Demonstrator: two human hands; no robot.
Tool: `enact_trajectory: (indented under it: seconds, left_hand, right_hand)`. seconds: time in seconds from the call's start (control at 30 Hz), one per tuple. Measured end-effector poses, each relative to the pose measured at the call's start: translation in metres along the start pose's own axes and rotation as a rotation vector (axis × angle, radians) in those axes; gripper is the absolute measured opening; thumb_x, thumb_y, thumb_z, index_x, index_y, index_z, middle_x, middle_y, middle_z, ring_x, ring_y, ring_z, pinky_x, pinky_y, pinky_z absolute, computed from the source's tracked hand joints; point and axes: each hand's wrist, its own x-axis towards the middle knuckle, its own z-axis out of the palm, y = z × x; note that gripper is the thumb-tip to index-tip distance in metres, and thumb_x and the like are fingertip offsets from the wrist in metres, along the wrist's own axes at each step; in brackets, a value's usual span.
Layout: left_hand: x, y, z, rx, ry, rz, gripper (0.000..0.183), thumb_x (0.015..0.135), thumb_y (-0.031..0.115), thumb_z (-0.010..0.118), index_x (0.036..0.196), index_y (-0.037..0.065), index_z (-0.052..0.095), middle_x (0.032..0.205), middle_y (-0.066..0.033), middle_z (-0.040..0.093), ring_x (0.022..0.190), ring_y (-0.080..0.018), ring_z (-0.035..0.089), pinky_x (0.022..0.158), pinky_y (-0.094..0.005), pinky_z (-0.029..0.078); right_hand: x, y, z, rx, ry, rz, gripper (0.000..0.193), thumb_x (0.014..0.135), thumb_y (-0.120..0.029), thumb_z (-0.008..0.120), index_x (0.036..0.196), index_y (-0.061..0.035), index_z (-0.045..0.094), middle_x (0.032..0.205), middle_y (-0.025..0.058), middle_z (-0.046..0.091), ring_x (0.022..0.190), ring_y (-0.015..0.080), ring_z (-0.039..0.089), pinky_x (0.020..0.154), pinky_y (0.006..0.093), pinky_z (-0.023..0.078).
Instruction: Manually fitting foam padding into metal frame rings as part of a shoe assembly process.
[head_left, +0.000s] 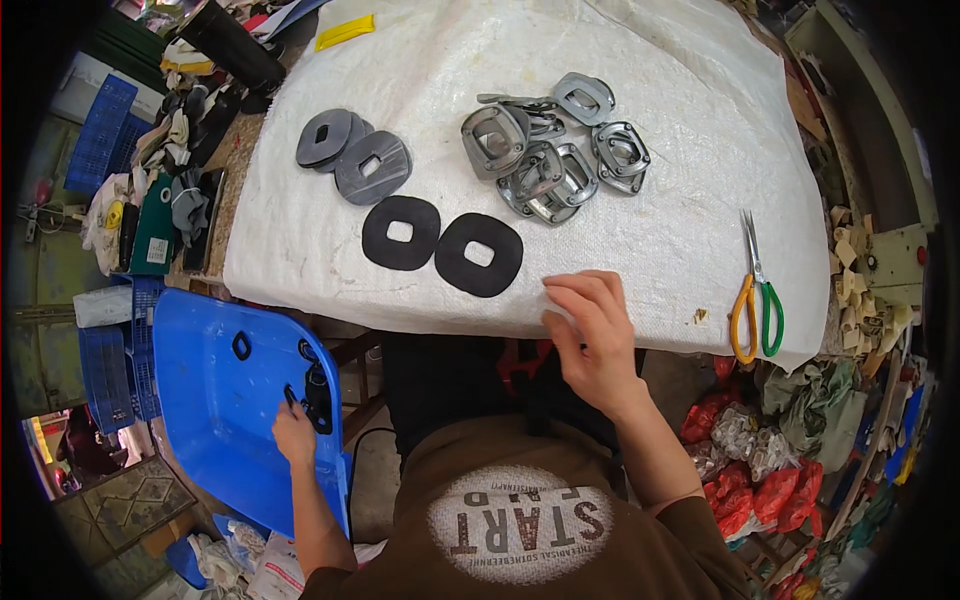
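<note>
My left hand is down in a blue plastic tub, its fingers closed on a small black part seen nearly edge-on. Several black parts lie piled along the tub's right side, and a black ring rests apart from them. At the table's front edge hovers my right hand, open, with thumb and fingers apart and nothing in it. Closest to it is a flat black pad with a central hole; a second black pad lies just left of that one.
Grey pads are stacked on the white sheet at the left. Metal frames are heaped at the back middle. Scissors with orange and green handles lie at the right. A yellow strip is far left; red bags lie below right.
</note>
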Motion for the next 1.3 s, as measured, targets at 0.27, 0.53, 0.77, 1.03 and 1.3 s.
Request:
enact_trajectory:
  seconds: [0.27,0.53,0.77,1.03,1.3]
  left_hand:
    - [-0.004,0.109,-0.040,-0.388,0.209,0.359,0.024,0.077,0.006,0.056,0.100,0.001,0.058,0.090,-0.0144,0.055,0.080,-0.0296,0.055,0.069,-0.0377,0.045]
    - [-0.054,0.264,-0.051,-0.408,0.079,1.341,0.043,0.067,0.011,0.065,0.109,0.005,0.057,0.120,-0.0114,0.052,0.118,-0.0268,0.045,0.098,-0.0427,0.030]
    - [-0.065,0.295,-0.020,-0.303,-0.087,1.449,0.050,0.069,0.017,0.067,0.115,0.003,0.053,0.127,-0.0116,0.047,0.124,-0.0246,0.039,0.103,-0.0408,0.026]
    - [-0.072,0.308,-0.016,-0.294,-0.116,1.533,0.051,0.071,0.017,0.066,0.118,0.003,0.051,0.130,-0.0120,0.045,0.126,-0.0243,0.037,0.104,-0.0403,0.024]
    - [-0.074,0.307,-0.020,-0.410,-0.119,1.516,0.052,0.068,0.011,0.065,0.118,0.005,0.051,0.127,-0.0156,0.043,0.123,-0.0301,0.039,0.102,-0.0432,0.027]
  right_hand:
    - [0.032,-0.011,0.026,-0.305,-0.124,0.026,0.026,0.069,-0.013,0.065,0.095,-0.0123,0.061,0.106,0.0073,0.052,0.101,0.0258,0.045,0.084,0.0417,0.034]
    - [0.027,0.016,0.003,-0.395,-0.237,-0.082,0.016,0.065,-0.006,0.056,0.080,-0.0110,0.059,0.109,0.0056,0.052,0.104,0.0256,0.045,0.088,0.0386,0.033]
    - [0.024,0.046,-0.037,-0.293,-0.146,0.073,0.020,0.071,-0.005,0.062,0.090,-0.0074,0.058,0.106,0.0071,0.054,0.098,0.0263,0.047,0.083,0.0370,0.036]
    - [0.075,0.069,-0.031,-0.458,0.048,0.115,0.033,0.071,-0.007,0.066,0.102,-0.0039,0.057,0.113,0.0117,0.052,0.105,0.0293,0.045,0.089,0.0355,0.036]
    - [0.083,0.097,-0.033,-0.428,0.013,0.146,0.034,0.068,-0.010,0.069,0.097,0.0010,0.056,0.120,0.0134,0.050,0.112,0.0312,0.042,0.094,0.0355,0.036]
